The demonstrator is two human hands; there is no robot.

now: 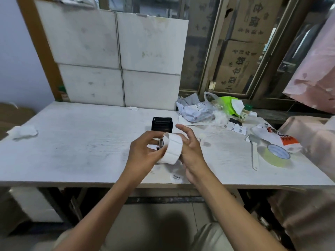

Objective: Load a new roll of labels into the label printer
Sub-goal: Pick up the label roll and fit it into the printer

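Observation:
A white roll of labels (173, 148) is held above the table's near middle, between both hands. My left hand (145, 151) grips its left end, fingers curled round the core. My right hand (190, 149) cups the roll's right side, with the upper fingers spread. Just behind the hands stands the small black label printer (162, 125) on the white table (81, 142). Its lower part is hidden by my fingers and the roll, so I cannot tell whether its lid is open.
A roll of yellowish tape (277, 154) and a white plastic strip (254, 154) lie at the right. Crumpled bags, a small bottle (244, 114) and barcode slips (235, 128) crowd the back right. A white wad (24, 132) lies far left. White boxes (116, 57) stand behind.

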